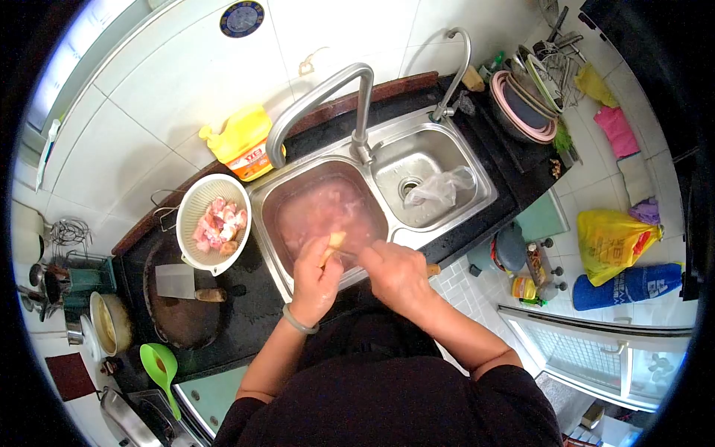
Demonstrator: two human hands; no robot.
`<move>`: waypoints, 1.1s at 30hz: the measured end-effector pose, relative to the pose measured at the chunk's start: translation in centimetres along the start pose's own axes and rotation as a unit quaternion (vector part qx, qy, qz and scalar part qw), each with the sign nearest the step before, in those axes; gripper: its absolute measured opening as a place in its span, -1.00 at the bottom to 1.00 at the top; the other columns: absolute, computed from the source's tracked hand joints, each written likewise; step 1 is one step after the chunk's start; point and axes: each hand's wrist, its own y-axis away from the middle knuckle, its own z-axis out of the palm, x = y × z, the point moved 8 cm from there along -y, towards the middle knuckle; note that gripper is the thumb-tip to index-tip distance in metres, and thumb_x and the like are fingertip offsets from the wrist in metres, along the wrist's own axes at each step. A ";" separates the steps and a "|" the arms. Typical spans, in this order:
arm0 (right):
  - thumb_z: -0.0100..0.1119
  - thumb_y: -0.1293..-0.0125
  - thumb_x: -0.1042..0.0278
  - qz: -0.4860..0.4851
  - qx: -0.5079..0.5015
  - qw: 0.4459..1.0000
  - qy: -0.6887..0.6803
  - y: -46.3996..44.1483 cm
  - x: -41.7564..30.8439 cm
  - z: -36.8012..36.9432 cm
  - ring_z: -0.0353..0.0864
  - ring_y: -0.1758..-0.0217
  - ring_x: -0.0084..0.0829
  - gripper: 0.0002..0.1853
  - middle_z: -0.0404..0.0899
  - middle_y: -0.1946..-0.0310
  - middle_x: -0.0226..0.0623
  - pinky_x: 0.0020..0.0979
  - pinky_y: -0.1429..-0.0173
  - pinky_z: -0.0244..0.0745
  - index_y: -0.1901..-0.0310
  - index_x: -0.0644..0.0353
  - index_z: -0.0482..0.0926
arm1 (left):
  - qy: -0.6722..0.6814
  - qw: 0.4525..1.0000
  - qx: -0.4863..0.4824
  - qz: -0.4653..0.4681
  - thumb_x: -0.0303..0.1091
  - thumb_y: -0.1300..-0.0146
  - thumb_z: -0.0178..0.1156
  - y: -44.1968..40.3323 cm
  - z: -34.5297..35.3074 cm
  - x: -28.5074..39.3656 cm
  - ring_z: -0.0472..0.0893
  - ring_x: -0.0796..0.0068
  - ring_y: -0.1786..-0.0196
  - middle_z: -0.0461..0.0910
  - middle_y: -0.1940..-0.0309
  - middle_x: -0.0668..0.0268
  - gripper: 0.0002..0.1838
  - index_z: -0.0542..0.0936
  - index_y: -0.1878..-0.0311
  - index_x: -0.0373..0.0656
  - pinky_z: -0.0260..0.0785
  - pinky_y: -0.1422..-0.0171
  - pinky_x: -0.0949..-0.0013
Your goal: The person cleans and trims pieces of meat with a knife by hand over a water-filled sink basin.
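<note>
Over the front edge of the left sink basin (272,246), my left hand (316,279) pinches a small pale yellow piece of food (335,241), its exact kind unclear. My right hand (398,277) is closed around a knife; the end of its wooden handle (433,270) sticks out at the right, and part of the thin blade (347,254) points toward the yellow piece. Cloudy pink water (320,208) fills the basin, with blurred pieces under the surface. A white colander (184,223) with several chunks of raw meat (221,223) stands left of the sink.
A cleaver (176,281) lies on a round dark board (182,328) at the left. Behind the basin stand a yellow jug (242,141) and the curved faucet (362,97). The right basin (398,160) holds a clear plastic bag (441,188). Stacked bowls (514,112) sit far right.
</note>
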 end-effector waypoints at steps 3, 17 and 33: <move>0.08 0.09 0.53 0.041 0.014 0.999 0.013 -0.5 0.5 -0.6 0.50 0.55 -0.27 -0.87 0.41 0.60 -0.30 -0.27 0.51 0.39 0.46 0.13 0.38 | 0.023 0.999 0.016 -0.034 -0.59 -0.07 0.01 0.0 0.0 -0.5 0.46 0.22 0.30 0.43 0.38 0.13 -0.72 0.52 0.10 -0.31 0.31 0.15 0.33; 0.09 0.08 0.54 0.033 0.015 0.999 -0.028 0.0 1.0 0.5 0.52 0.52 -0.21 -0.86 0.46 0.52 -0.24 -0.23 0.48 0.42 0.41 0.14 0.41 | 0.301 0.937 -0.014 -0.175 -0.53 -0.24 -0.12 0.4 0.9 -1.2 0.46 0.60 0.54 0.50 0.49 0.32 -0.67 0.47 -0.05 -0.35 0.32 0.46 0.51; 0.09 0.00 0.51 0.014 0.004 0.999 -0.034 -0.6 -0.4 -0.1 0.54 0.52 -0.20 -0.88 0.45 0.53 -0.23 -0.23 0.47 0.44 0.38 0.16 0.41 | 0.252 0.958 -0.014 -0.136 -0.57 -0.19 -0.18 0.2 0.4 -0.9 0.52 0.54 0.43 0.54 0.38 0.27 -0.59 0.46 -0.09 -0.37 0.37 0.31 0.52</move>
